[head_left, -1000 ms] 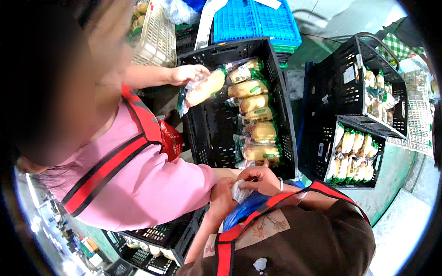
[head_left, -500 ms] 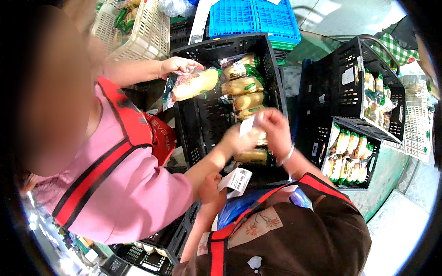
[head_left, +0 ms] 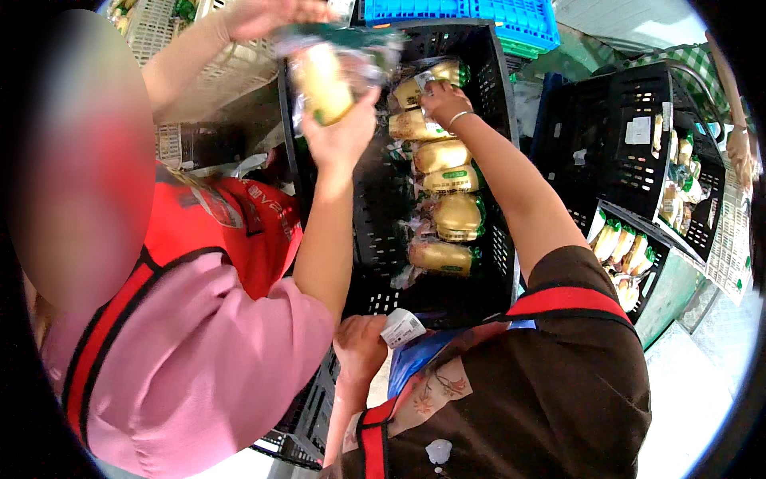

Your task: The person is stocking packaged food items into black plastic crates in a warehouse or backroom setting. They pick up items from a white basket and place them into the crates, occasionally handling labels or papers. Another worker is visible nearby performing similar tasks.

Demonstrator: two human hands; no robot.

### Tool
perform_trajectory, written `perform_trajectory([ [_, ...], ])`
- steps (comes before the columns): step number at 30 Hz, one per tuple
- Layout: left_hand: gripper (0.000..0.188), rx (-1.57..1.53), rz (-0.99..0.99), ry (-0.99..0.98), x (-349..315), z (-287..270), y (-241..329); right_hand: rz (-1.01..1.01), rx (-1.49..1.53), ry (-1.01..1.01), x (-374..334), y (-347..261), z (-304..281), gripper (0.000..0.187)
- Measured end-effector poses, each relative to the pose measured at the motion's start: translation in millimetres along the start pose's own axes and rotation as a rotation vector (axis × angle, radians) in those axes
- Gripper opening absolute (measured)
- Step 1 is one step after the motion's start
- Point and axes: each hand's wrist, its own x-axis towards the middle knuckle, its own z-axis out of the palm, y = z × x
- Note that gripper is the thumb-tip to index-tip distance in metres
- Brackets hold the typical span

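My left hand (head_left: 361, 350), near the crate's front edge, is closed on a strip of white printed labels (head_left: 403, 328). In the black crate (head_left: 391, 299) lies a row of pale-yellow produce in clear bags with green ends. My right hand (head_left: 447, 104) reaches to the far end of that row, fingers bent down on a wrapped piece (head_left: 409, 94). A small white label (head_left: 424, 80) shows at its fingertips, partly hidden. To the left, a co-worker's hand (head_left: 343, 136) holds another bagged yellow piece (head_left: 325, 80), blurred by motion, above the crate; their other hand (head_left: 275, 16) is beyond it.
The co-worker in pink (head_left: 199, 351) leans in close on my left. Blue folding crates (head_left: 463, 11) are stacked beyond my crate. To the right stand black crates (head_left: 606, 136) with more bagged produce. A cream crate (head_left: 159, 40) is at the far left.
My right hand has gone from the crate's middle to the far end of the row. The co-worker's near hand has moved up and left onto the bagged piece. My left hand still holds the labels.
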Motion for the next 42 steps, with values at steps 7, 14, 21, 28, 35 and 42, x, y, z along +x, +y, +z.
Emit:
perform_trajectory([
  [7, 0.026, -0.151, -0.115, -0.158, -1.2, -10.3, -2.3, 0.079, 0.036, -0.183, -26.4, -17.7, -19.4, 0.025],
  [14, 0.04, -0.164, -0.185, -0.158, -13.9, -7.1, -10.1, -0.031, 0.636, 0.057, -122.1, -87.1, -48.0, 0.036],
  [21, 0.032, -0.234, -0.274, -0.062, -27.7, -7.8, 6.9, -0.075, 1.606, -0.622, -293.4, -198.8, -96.2, 0.017],
  [28, 0.02, -0.125, -0.256, -0.002, -36.0, -4.7, 8.1, -0.081, 1.679, 0.064, -314.2, -207.8, -100.9, 0.007],
  [35, 0.014, -0.102, -0.09, 0.068, -36.4, -19.2, -13.7, 0.082, 0.885, 0.466, -201.1, -68.6, -98.2, 0.014],
  [42, 0.021, -0.153, -0.236, -0.043, -41.0, -13.9, -30.2, -0.151, 0.112, -0.072, -114.6, -23.0, -34.0, 0.024],
])
